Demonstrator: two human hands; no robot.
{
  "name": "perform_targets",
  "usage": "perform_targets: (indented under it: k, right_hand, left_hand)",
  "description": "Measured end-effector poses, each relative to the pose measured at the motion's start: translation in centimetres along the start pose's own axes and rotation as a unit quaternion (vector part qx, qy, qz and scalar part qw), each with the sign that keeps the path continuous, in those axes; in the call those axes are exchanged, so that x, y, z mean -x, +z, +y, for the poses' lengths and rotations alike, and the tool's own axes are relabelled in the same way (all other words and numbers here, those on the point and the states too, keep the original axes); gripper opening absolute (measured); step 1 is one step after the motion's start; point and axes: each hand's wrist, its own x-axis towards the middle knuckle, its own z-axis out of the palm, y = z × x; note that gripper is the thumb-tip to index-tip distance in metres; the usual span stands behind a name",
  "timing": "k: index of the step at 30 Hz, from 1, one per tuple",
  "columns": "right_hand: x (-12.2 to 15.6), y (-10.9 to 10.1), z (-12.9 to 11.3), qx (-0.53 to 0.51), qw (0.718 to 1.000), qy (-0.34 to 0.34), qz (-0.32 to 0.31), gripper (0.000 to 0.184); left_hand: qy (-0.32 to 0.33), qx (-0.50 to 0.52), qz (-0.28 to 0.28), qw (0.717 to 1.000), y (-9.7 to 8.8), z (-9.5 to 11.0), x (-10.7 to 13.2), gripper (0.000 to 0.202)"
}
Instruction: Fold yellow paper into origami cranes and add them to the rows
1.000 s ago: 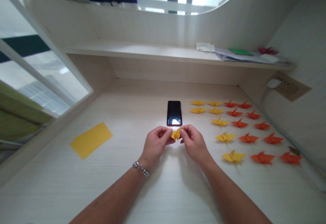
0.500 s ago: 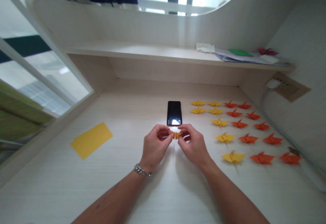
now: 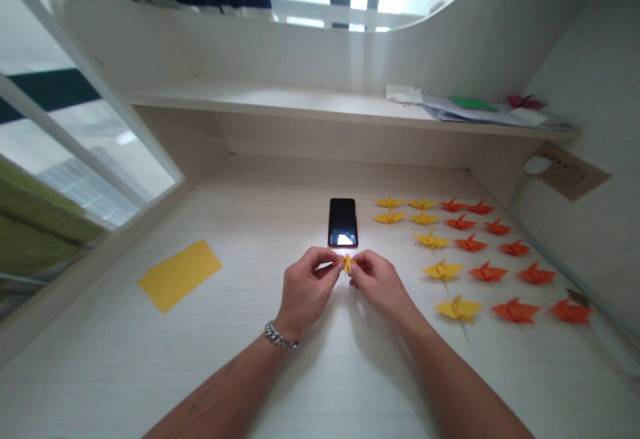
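A small yellow origami crane [image 3: 347,264] is pinched between my two hands, just in front of the phone [image 3: 343,222]. My left hand [image 3: 309,284], with a chain bracelet at the wrist, grips one side of the folded paper between thumb and fingertips. On the other side my right hand [image 3: 379,282] pinches it with thumb and forefinger, the remaining fingers curled under. Part of the folded paper is hidden behind the fingertips. To the right stand rows of finished cranes, yellow ones [image 3: 457,308] nearer me and orange ones [image 3: 516,310] farther right.
Yellow paper sheets [image 3: 180,275] lie on the left of the table. Above the back runs a shelf [image 3: 300,102] with papers [image 3: 490,111] on its right part. A plug [image 3: 537,164] with a cable [image 3: 517,206] sits at the right wall.
The folded paper has been turned and now shows upright, narrower folds between my fingertips. My right fingers have curled in and lowered slightly; my left hand has barely moved.
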Motion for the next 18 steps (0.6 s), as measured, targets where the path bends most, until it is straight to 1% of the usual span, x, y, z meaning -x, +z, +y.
perform_targets:
  k: [2,4,7,10,12,14,16,18]
  right_hand:
    - [0.0,-0.2,-0.2,0.044,0.999,-0.002,-0.021,0.021]
    - [0.1,-0.3,-0.5,0.102,0.994,-0.026,-0.021,0.023]
    - [0.3,-0.4,-0.9,0.175,0.981,-0.08,-0.009,0.02]
    - [0.4,-0.5,-1.1,0.2,0.974,-0.108,-0.013,0.019]
    - [0.4,-0.6,-1.1,0.195,0.974,-0.114,-0.022,0.019]
    - [0.3,-0.8,-1.0,0.173,0.978,-0.111,-0.036,0.02]
    - [0.3,-0.9,-1.0,0.129,0.985,-0.095,-0.06,0.02]
    - [0.3,-0.9,-0.9,0.055,0.992,-0.06,-0.095,0.022]
  left_hand:
    - [-0.007,0.003,-0.013,1.0,0.0,0.1,-0.1,0.014]
    - [-0.014,-0.018,-0.028,0.999,-0.1,0.2,-0.2,0.014]
    - [-0.015,-0.085,-0.068,0.994,-0.4,0.4,-0.4,0.013]
    - [-0.011,-0.16,-0.121,0.98,-0.7,0.6,-0.6,0.018]
    - [-0.02,-0.183,-0.153,0.971,-1.0,0.6,-0.7,0.023]
    - [-0.04,-0.171,-0.187,0.967,-1.2,0.4,-0.9,0.028]
    - [-0.067,-0.132,-0.217,0.965,-1.4,0.2,-1.0,0.032]
    - [-0.099,-0.075,-0.242,0.962,-1.4,-0.1,-1.1,0.034]
